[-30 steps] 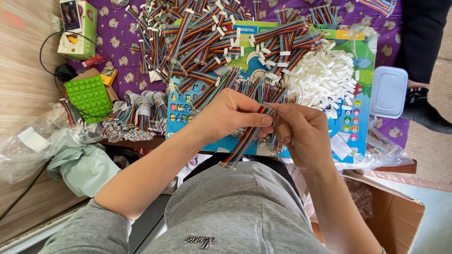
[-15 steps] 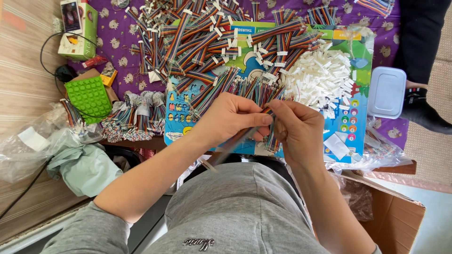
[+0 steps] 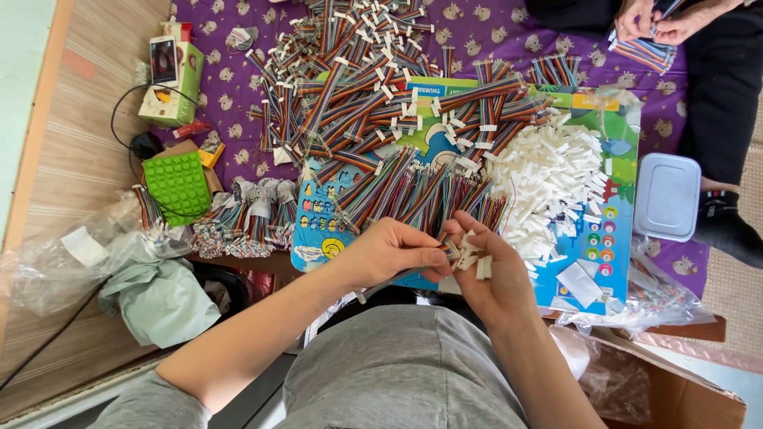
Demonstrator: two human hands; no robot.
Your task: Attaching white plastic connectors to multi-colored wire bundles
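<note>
Left hand (image 3: 393,253) grip clamps a ribbon cable (image 3: 397,278), right hand (image 3: 489,270) grip clutches white connectors (image 3: 469,256).

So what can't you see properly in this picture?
- Head view: the cable end at the left hand is hidden by its fingers.
- How many white connectors the right hand holds: too small to count.
- The other person's hands are cut off by the top edge.
- Contents of the white lidded box: hidden by its lid.
</note>
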